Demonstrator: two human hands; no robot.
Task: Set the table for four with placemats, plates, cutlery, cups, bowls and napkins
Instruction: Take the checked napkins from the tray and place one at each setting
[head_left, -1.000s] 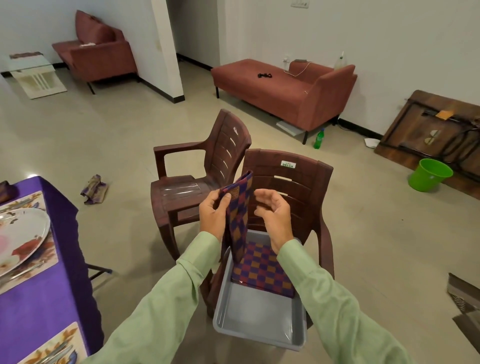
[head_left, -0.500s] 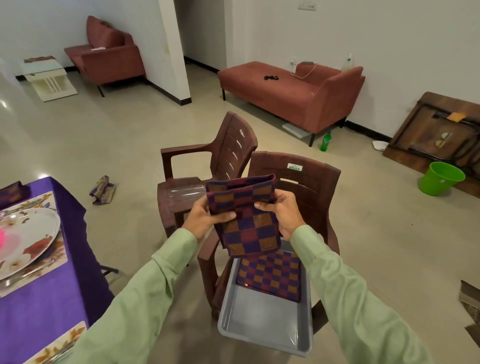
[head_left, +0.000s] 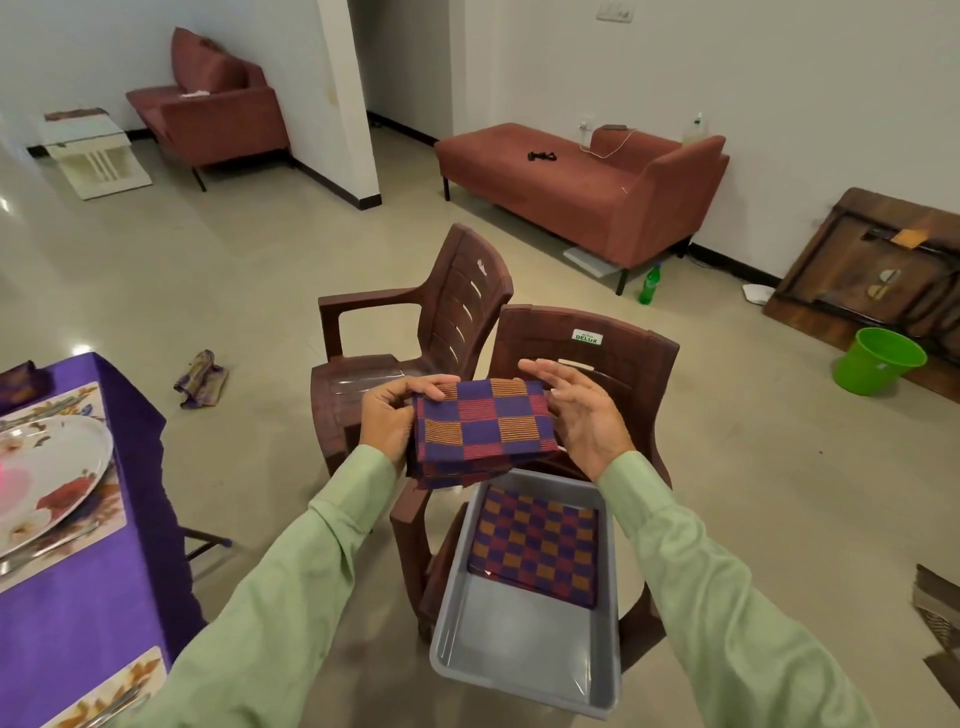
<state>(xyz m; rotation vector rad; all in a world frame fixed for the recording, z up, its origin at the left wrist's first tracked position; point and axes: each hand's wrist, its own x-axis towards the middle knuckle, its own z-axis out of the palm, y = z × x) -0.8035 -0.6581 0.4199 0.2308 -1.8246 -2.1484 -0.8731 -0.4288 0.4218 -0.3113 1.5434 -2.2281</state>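
From over the person's shoulder, the left hand (head_left: 387, 415) has its fingers (head_left: 421, 385) curled over the left edge of a folded napkin (head_left: 483, 423), checked in purple, red and orange, pinching it between thumb and fingertips. The right hand (head_left: 584, 415) is at the napkin's right edge with its fingers (head_left: 545, 371) straightened and spread, gripping nothing. The palm seems to lie against the cloth, though I cannot tell whether the thumb is under it. The napkin is held nearly flat in the air, above the far end of a grey tray (head_left: 519, 649).

That tray sits on the seat of a brown plastic chair (head_left: 587, 343) and holds a second napkin (head_left: 535, 551) of the same check, lying flat at the end nearest the chair back. The near half of the tray shows bare grey plastic. Another brown chair (head_left: 415, 322) stands just beside, to the left.

At the left edge, a tabletop (head_left: 78, 597) under a purple cloth carries a flowered placemat (head_left: 106, 514) with a white oval plate (head_left: 52, 457) on it. Cutlery (head_left: 47, 545) lies beside the plate. The corner of another placemat (head_left: 119, 686) shows lower down.
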